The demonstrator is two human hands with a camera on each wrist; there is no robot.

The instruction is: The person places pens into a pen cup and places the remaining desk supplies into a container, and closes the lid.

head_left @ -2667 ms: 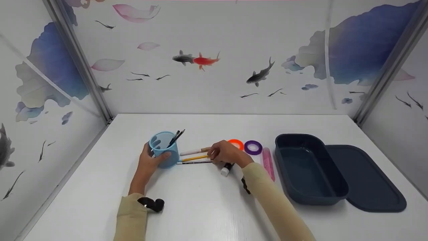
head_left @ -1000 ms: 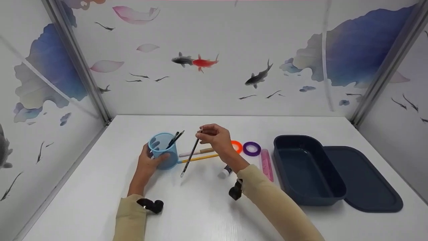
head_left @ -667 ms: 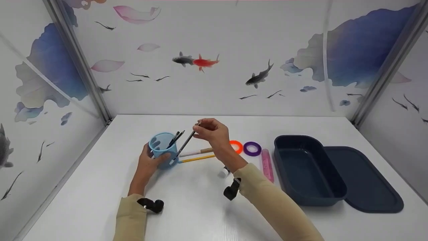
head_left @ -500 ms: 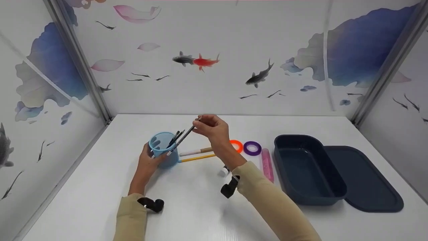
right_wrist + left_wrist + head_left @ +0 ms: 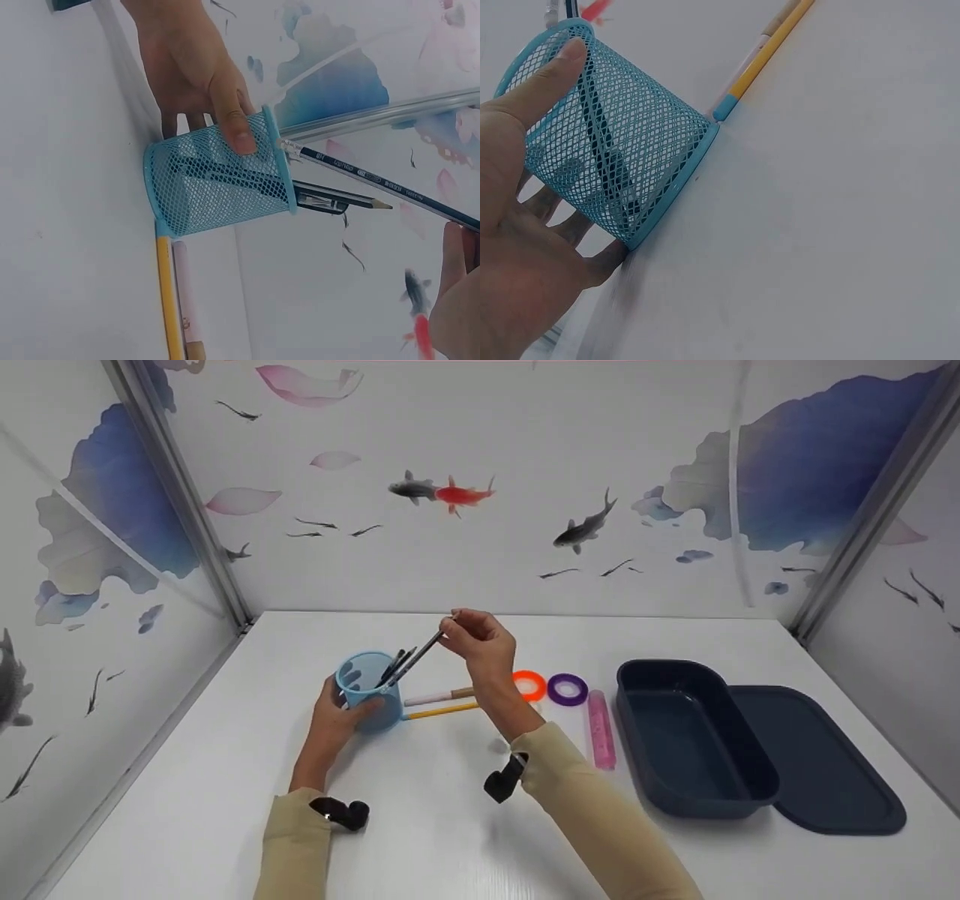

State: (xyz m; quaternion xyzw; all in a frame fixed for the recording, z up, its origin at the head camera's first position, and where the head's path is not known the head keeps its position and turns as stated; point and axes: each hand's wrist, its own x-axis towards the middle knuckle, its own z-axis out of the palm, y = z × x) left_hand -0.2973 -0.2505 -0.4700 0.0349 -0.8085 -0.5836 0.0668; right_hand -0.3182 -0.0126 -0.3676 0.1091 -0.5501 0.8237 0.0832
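Note:
My left hand point(image 5: 334, 727) grips a light blue mesh pen cup point(image 5: 384, 718), thumb on the near side and fingers behind it. Inside the cup lean a black pen with a clip point(image 5: 321, 201) and a pencil with its sharpened tip up point(image 5: 381, 204). Above and right of the cup, my right hand point(image 5: 491, 652) pinches a dark pencil point(image 5: 426, 649) near its upper end. This pencil slants down to the left, its eraser end point(image 5: 289, 145) right at the cup's rim. Beside the cup's base lie a yellow pencil point(image 5: 442, 710) and a white-and-brown pen point(image 5: 435, 699).
Orange point(image 5: 531, 685) and purple tape rolls point(image 5: 568, 689) lie right of my right hand. Past them are a pink tube point(image 5: 601, 730), a dark blue box point(image 5: 694, 735) and its flat lid point(image 5: 825, 765). A white cap point(image 5: 497, 746) shows beside my right wrist.
My right hand has picked the dark pencil up off the table, raised it and brought its eraser end left and up to the cup's rim. My left hand keeps holding the cup in place.

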